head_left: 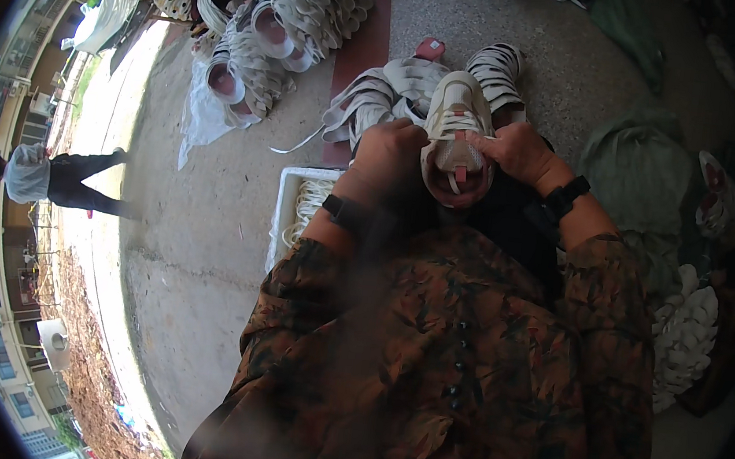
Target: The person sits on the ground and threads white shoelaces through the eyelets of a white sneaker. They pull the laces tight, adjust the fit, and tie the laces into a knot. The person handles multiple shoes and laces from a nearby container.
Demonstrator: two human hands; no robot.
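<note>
Head view: both hands closed on white shoe upper (457, 123) held over lap – left hand (388, 156) pinching one side, right hand (521, 154) other, near pinkish-red opening. Risk, as judgement: uneven pull could skew or slip soft upper. Upper looks smooth, curved, padded; stacked uppers (371, 97) behind floppy, layered. White crate (283, 213) rigid; concrete floor (196, 266) rough.

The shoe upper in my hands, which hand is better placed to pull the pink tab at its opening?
Probably the right hand: its fingers rest on the shoe upper beside the pink tab, while the left hand grips the other side.
</note>
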